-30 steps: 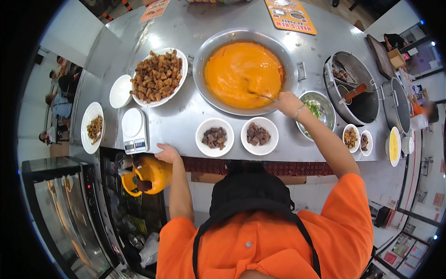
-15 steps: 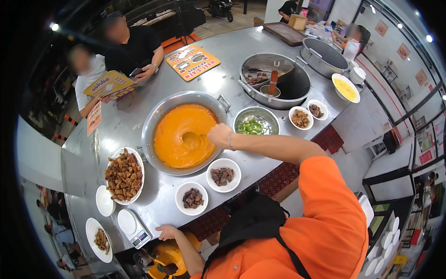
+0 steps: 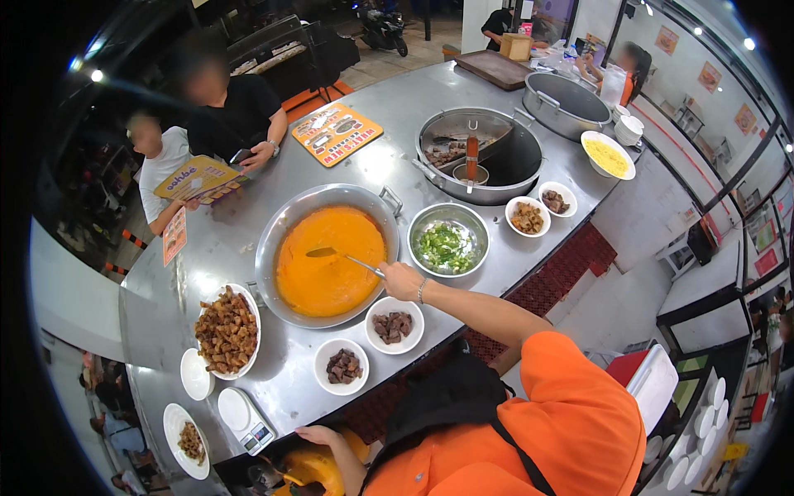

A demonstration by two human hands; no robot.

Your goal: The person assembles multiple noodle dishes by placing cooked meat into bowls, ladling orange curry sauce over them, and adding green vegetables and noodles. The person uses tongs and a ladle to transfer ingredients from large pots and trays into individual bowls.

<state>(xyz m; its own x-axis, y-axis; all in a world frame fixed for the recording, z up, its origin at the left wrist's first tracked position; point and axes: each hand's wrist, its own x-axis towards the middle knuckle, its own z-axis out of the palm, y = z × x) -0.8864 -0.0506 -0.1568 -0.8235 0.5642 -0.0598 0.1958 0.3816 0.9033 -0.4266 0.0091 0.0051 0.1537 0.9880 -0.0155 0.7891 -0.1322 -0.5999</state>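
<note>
My right hand [image 3: 402, 282] is closed around the handle of a metal ladle [image 3: 362, 264]. The ladle's sauce-coated bowl is over the middle of a large metal pan of thick orange sauce [image 3: 331, 285]. My left hand [image 3: 318, 436] rests at the table's near edge, fingers stretched out, holding nothing, beside a white kitchen scale [image 3: 246, 417]. Two white bowls of dark meat chunks, one nearer [image 3: 341, 367] and one farther [image 3: 394, 326], stand between me and the pan. Right of the pan, a metal bowl [image 3: 449, 240] contains chopped green herbs.
Left are a plate of browned fried pieces [image 3: 227, 331], a small white bowl [image 3: 197, 374] and a plate of minced bits [image 3: 188, 442]. A divided pot [image 3: 480, 157] and noodles [image 3: 608, 155] stand right. Two people across the table look toward a yellow menu [image 3: 197, 183].
The ladle's bowl has risen out of the sauce and turned more edge-on. My right hand has shifted slightly right and nearer me. My left hand stays at the edge.
</note>
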